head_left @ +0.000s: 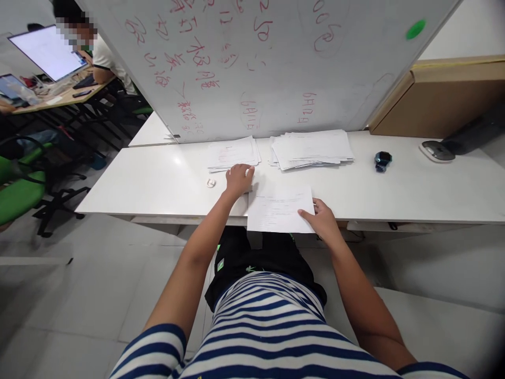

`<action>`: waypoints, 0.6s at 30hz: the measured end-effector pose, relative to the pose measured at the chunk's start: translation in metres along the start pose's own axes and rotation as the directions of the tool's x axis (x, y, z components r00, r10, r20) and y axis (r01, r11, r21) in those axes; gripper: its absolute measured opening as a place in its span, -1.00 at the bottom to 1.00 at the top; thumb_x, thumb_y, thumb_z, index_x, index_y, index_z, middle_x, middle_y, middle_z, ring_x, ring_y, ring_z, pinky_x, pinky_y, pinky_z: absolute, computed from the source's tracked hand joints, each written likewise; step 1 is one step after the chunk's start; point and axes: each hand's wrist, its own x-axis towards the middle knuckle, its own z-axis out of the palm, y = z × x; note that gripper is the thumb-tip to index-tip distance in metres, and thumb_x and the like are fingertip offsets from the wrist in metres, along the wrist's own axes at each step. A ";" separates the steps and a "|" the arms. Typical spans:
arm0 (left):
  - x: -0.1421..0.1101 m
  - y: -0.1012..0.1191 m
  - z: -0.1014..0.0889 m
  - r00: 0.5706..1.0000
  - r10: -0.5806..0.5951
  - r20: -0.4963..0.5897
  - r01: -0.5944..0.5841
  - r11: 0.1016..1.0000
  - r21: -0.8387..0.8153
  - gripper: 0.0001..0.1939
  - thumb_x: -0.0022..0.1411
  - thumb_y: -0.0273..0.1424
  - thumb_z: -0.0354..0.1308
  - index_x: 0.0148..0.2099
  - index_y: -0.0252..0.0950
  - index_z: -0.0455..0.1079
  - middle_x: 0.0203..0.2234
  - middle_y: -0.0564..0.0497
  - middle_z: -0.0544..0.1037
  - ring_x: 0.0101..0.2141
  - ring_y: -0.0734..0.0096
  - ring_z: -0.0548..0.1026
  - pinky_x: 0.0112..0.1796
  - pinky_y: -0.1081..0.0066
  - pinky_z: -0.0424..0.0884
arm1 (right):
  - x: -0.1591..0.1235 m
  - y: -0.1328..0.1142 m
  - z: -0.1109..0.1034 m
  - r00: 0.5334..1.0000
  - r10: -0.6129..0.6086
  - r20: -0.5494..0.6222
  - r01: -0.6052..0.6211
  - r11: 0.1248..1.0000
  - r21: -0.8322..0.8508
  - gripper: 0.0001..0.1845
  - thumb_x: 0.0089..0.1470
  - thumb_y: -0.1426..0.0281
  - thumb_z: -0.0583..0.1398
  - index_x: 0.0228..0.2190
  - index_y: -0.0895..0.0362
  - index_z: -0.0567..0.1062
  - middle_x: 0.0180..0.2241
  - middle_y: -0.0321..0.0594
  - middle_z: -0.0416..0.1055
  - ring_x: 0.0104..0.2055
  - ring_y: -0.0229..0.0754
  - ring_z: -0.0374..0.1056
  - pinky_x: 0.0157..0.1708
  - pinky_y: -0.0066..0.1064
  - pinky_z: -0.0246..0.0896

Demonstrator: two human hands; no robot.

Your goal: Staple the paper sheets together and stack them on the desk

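White desk [158,181] under the fingers, grey floor [98,295] nearer. The right hand [324,218] pinches the sheet [279,210] at its right edge, thumb on top. Left of the sheet, the left hand [239,180] has its fingers slightly spread; any grip is unclear. Just beyond its fingertips lies the small stack [236,152]; the big stack [313,149] lies farther right.

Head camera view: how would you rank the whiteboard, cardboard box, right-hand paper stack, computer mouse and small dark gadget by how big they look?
From largest to smallest:
1. Whiteboard
2. Cardboard box
3. Right-hand paper stack
4. Computer mouse
5. Small dark gadget
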 end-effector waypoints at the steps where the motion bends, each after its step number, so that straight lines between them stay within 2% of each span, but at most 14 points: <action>1: 0.004 0.000 0.004 1.000 -0.005 0.025 0.005 1.000 0.021 -0.64 0.33 -0.16 -0.14 -0.11 -0.19 0.43 -0.06 -0.09 0.49 0.04 0.12 0.34 0.08 0.02 0.19 | 0.000 0.000 0.000 1.000 0.004 -0.006 -0.004 1.000 0.004 -0.44 -0.13 0.26 0.28 -0.07 0.16 0.37 -0.07 0.01 0.46 -0.07 0.01 0.42 -0.09 -0.16 0.31; 6: 0.010 -0.005 0.015 0.996 0.003 0.088 -0.009 0.998 0.064 -0.61 0.33 -0.15 -0.15 -0.08 -0.22 0.41 -0.03 -0.11 0.48 0.05 0.09 0.32 0.08 -0.02 0.17 | 0.001 0.004 0.000 1.000 0.017 -0.009 -0.016 1.000 0.024 -0.42 -0.14 0.24 0.28 -0.06 0.18 0.36 -0.08 0.03 0.47 -0.09 0.00 0.43 -0.12 -0.18 0.33; 18: 0.008 -0.009 0.020 0.991 -0.022 0.135 0.014 0.998 0.061 -0.61 0.30 -0.13 -0.12 -0.01 -0.21 0.37 0.02 -0.14 0.44 0.09 -0.01 0.27 0.01 -0.01 0.25 | 0.002 0.000 -0.004 0.999 0.039 0.021 -0.040 0.997 0.060 -0.46 -0.15 0.24 0.31 -0.11 0.15 0.38 -0.08 0.01 0.48 -0.08 0.03 0.43 -0.11 -0.14 0.34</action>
